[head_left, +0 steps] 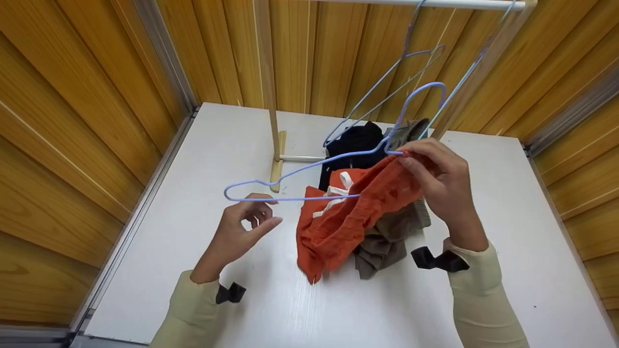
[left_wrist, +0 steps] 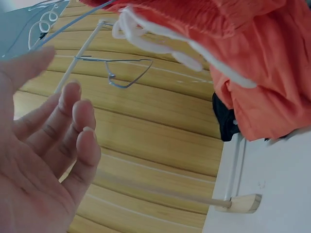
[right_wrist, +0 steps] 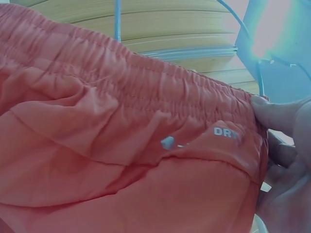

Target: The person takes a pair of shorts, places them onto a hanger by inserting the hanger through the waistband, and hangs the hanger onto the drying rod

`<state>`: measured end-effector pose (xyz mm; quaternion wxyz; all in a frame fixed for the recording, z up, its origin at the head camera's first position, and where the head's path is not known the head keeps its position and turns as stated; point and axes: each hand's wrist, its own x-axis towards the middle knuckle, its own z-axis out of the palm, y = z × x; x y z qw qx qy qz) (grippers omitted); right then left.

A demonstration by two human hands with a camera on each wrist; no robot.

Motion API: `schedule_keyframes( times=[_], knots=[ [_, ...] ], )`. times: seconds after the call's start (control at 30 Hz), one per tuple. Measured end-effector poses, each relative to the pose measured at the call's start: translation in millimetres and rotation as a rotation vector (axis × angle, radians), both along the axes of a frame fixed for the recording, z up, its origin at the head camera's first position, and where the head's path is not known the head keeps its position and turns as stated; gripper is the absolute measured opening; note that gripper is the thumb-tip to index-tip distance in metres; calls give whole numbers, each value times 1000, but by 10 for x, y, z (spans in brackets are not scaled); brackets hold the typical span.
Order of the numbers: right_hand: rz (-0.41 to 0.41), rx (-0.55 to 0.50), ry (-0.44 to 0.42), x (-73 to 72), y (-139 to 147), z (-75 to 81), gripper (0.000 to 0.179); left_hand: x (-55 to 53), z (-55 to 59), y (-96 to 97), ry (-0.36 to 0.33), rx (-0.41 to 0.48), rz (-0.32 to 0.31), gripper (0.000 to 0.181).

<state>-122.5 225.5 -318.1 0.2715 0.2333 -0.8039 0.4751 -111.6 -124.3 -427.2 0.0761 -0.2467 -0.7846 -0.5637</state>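
Note:
Orange-red shorts (head_left: 382,193) with an elastic waistband and a white drawstring (left_wrist: 160,46) hang from my right hand (head_left: 442,179). Its thumb and fingers pinch the waistband edge close to the neck of a lavender wire hanger (head_left: 309,166). One end of this hanger lies within the waistband; its other end sticks out leftward, bare. Beneath that bare end is my left hand (head_left: 242,232), holding nothing, its fingers bent loosely and thumb apart. In the left wrist view the wire passes by the thumb; whether they touch I cannot tell. White lettering (right_wrist: 226,132) marks the shorts.
A clothes rack with a white top bar (head_left: 464,4) and wooden posts stands behind, more wire hangers (head_left: 372,94) on it. Black clothing (head_left: 355,140) and grey-brown clothing (head_left: 387,241) lie on the white table (head_left: 159,270) behind and below the shorts. Wood-panelled walls surround the table.

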Motion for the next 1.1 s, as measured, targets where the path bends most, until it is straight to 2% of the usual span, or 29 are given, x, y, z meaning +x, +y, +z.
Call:
schedule_keyframes(
  times=[0.13, 0.33, 0.63, 0.93, 1.1],
  knots=[
    [-1, -40, 10, 6, -2, 8, 23, -21, -71, 120, -54, -79, 6, 20],
    [-9, -58, 13, 15, -10, 15, 23, -49, -176, 296, -134, -158, 1, 17],
    [-6, -90, 24, 31, -14, 24, 23, -98, -315, 508, -129, -202, -52, 18],
    [-7, -132, 33, 39, -30, 12, 21, -121, -405, 571, -275, -255, -181, 22],
    [-2, -143, 36, 42, -38, 5, 20, -140, -433, 576, -332, -274, -243, 24]
  ],
)
